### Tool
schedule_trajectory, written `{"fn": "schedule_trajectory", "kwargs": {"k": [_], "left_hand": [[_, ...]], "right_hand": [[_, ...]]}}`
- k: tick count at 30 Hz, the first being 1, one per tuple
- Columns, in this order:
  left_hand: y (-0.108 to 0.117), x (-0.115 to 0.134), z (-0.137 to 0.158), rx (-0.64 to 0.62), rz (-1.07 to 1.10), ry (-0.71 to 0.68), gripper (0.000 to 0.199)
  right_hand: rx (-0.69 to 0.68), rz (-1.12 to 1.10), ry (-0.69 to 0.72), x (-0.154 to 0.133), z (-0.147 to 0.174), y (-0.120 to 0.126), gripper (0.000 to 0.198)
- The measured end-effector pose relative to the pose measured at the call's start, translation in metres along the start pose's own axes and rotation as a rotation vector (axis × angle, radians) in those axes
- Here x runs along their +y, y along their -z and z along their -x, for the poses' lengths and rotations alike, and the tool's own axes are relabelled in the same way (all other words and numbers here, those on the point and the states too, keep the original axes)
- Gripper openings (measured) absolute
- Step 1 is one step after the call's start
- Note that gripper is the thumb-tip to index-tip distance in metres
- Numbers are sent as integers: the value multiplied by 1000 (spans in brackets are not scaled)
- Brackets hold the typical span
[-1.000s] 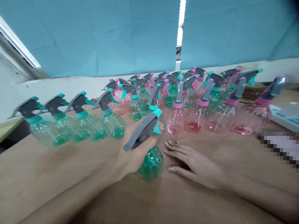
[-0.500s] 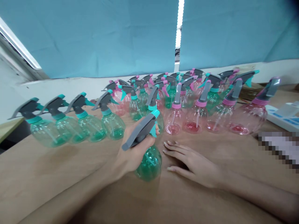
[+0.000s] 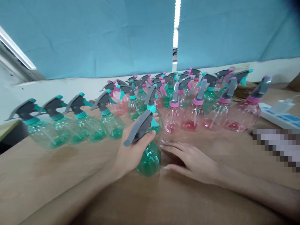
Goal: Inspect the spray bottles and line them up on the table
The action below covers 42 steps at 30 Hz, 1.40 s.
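Observation:
My left hand [image 3: 134,148] is wrapped round the neck of a green spray bottle [image 3: 150,161], which has a grey and turquoise trigger head. The bottle stands slightly tilted near the middle of the table; part of its neck is hidden by my fingers. Just right of it, my right hand [image 3: 191,159] lies palm down, fingers stretched out, touching the table and apart from the bottle. Several green spray bottles [image 3: 113,123] form a row on the left. Pink spray bottles [image 3: 172,120] stand in a row ahead of my right hand.
Behind these rows, more green and pink bottles [image 3: 168,93] crowd together before the white wall. A white power strip [image 3: 281,115] lies at the right, with a blurred-out patch [image 3: 278,145] nearer me. A blue curtain [image 3: 105,37] hangs at the back.
The held bottle has shifted slightly back and its head has turned a little upright. My right hand stays flat on the table. The whole view has drifted slightly.

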<state>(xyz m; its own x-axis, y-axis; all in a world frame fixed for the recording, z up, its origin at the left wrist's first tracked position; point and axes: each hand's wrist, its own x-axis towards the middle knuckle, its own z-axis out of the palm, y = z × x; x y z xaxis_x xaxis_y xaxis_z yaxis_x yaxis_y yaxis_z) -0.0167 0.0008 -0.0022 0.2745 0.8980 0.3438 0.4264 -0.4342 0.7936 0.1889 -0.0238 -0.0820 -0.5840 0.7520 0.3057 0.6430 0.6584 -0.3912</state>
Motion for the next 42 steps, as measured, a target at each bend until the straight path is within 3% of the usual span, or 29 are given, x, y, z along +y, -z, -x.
{"fn": "schedule_trajectory", "kwargs": {"k": [10, 16, 21, 25, 27, 32, 36, 42], "left_hand": [[3, 4, 3, 48, 54, 25, 19], [9, 2, 6, 34, 32, 13, 23], [22, 0, 6, 2, -23, -67, 38], [39, -21, 17, -34, -105, -99, 53], [48, -38, 27, 20, -165, -99, 52], [72, -77, 52, 126, -347, 2, 36], [88, -91, 67, 106, -402, 7, 26], [88, -105, 73, -53, -615, -230, 18]], "right_hand": [[163, -85, -64, -36, -25, 15, 68], [207, -96, -94, -57, -46, 4, 69], [216, -138, -84, -64, -62, -7, 65], [197, -155, -116, -65, -71, -11, 53], [202, -129, -113, -64, -75, -11, 50], [253, -12, -107, -61, -90, -12, 54], [319, -12, -135, -55, -105, -14, 63], [403, -50, -110, -40, -130, -21, 80]]}}
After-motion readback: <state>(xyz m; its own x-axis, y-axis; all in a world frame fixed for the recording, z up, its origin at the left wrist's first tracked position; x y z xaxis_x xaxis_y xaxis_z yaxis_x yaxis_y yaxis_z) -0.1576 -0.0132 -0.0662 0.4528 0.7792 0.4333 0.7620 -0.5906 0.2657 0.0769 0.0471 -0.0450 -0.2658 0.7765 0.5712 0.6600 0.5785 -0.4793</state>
